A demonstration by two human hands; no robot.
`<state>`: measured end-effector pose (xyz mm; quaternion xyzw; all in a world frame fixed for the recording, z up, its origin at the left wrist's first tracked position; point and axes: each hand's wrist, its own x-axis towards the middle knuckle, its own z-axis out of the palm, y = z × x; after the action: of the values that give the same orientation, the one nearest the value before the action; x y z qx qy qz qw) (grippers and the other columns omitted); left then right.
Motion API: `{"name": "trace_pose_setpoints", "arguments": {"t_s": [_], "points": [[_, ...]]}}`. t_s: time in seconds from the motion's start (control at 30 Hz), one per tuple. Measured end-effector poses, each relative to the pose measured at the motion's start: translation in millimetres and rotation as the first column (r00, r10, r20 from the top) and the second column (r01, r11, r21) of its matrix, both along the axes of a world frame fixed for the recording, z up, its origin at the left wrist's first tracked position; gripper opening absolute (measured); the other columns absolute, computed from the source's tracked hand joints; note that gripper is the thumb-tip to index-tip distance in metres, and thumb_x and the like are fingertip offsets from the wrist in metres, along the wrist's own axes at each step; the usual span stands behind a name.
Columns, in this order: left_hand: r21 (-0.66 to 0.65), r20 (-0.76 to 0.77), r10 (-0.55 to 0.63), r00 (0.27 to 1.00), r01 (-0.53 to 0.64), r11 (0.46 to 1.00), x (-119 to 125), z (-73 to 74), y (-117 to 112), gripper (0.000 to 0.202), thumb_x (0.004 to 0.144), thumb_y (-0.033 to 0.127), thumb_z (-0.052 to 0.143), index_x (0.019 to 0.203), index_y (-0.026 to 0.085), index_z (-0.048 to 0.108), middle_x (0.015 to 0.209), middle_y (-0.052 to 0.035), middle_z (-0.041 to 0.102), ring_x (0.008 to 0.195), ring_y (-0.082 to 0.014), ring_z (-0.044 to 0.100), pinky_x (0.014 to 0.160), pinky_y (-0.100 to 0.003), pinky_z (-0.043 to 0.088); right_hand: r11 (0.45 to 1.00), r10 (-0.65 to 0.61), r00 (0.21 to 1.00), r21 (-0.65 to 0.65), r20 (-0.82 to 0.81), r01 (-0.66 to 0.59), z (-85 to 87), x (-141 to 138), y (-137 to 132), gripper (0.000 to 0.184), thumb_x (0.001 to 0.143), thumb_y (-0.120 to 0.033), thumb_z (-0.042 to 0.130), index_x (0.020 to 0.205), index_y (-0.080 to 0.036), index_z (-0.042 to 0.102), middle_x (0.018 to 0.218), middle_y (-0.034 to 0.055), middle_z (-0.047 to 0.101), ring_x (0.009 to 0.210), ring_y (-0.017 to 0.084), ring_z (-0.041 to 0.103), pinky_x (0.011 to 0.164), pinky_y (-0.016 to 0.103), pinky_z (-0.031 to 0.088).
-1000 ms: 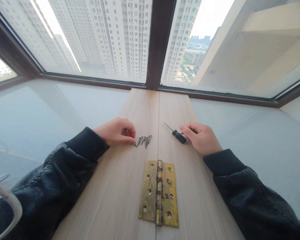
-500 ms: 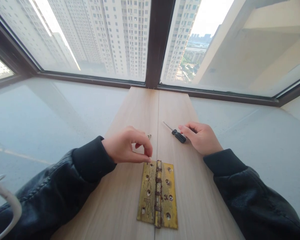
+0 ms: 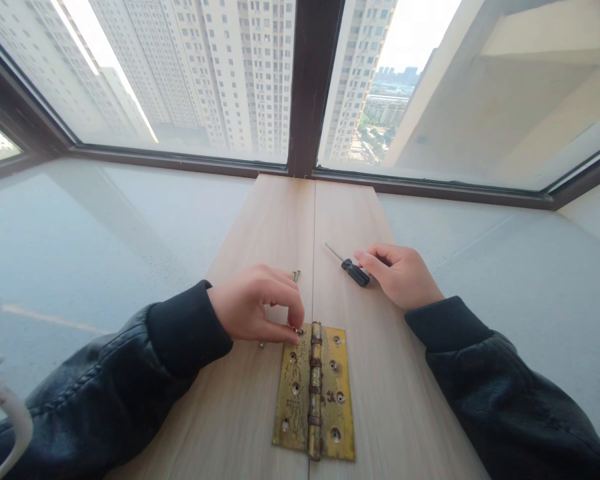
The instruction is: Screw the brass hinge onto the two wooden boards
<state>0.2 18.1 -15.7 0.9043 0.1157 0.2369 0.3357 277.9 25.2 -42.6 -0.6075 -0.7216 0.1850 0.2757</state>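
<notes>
A worn brass hinge (image 3: 315,393) lies open across the seam between two pale wooden boards (image 3: 360,373). My left hand (image 3: 257,307) pinches a small screw (image 3: 299,331) at the hinge's top left corner, fingers closed round it. One loose screw (image 3: 261,345) lies just below that hand, and the tip of another (image 3: 296,274) shows past my knuckles. My right hand (image 3: 403,275) rests on the right board, fingers curled, its fingertips touching the black handle of a small screwdriver (image 3: 349,265) that lies flat.
The boards sit on a grey window ledge (image 3: 105,227) and run up to a dark window frame (image 3: 310,87). Tall buildings show through the glass. A white curved object (image 3: 10,413) is at the lower left edge.
My left hand left the pile of screws, came toward me with one pinched, and now holds it at the hinge's top left corner. The right hand has stayed by the screwdriver.
</notes>
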Motion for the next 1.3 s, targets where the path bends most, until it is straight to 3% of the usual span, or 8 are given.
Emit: {"name": "trace_pose_setpoints", "arguments": {"t_s": [0.57,0.97,1.13,1.3], "points": [[0.092,0.125,0.003,0.992,-0.015,0.996,4.1,-4.7,-2.3,0.009,0.082,0.008,0.065,0.081,0.013,0.072,0.078,-0.0082,0.073,0.068,-0.0124,0.064,0.065,-0.026,0.052,1.0,-0.002,1.0,-0.003,-0.006,0.002,1.4,-2.2,-0.9,0.038,0.096,-0.047,0.054,0.08,-0.013,0.059,0.068,-0.0022,0.054,0.061,0.01,0.054,0.06,0.026,0.048],[-0.045,-0.006,0.076,0.997,-0.077,0.996,2.2,-1.7,-4.3,0.01,0.082,0.023,0.069,0.076,0.014,0.071,0.072,-0.0064,0.07,0.065,-0.012,0.061,0.062,-0.026,0.051,1.0,-0.004,1.0,-0.006,-0.016,0.004,4.2,-3.6,-2.0,0.037,0.096,-0.045,0.055,0.079,-0.013,0.059,0.069,-0.002,0.055,0.061,0.01,0.054,0.06,0.025,0.048],[-0.075,0.045,0.028,0.999,-0.025,0.997,4.2,-2.5,-2.7,0.006,0.082,0.016,0.068,0.08,0.013,0.073,0.077,-0.0077,0.072,0.069,-0.0119,0.063,0.069,-0.026,0.052,1.0,0.004,1.0,-0.007,-0.022,-0.004,4.5,-3.2,-1.6,0.036,0.096,-0.046,0.055,0.081,-0.013,0.06,0.071,-0.0012,0.056,0.064,0.011,0.055,0.063,0.026,0.049],[-0.07,0.072,0.04,0.997,-0.035,0.997,3.9,-1.9,-4.1,0.015,0.077,0.017,0.072,0.09,0.01,0.074,0.08,-0.0098,0.069,0.073,-0.0137,0.062,0.067,-0.027,0.052,1.0,-0.004,1.0,-0.012,-0.02,0.004,6.1,-4.3,-2.7,0.035,0.096,-0.044,0.055,0.08,-0.013,0.06,0.071,-0.0016,0.056,0.063,0.011,0.055,0.062,0.026,0.049]]}}
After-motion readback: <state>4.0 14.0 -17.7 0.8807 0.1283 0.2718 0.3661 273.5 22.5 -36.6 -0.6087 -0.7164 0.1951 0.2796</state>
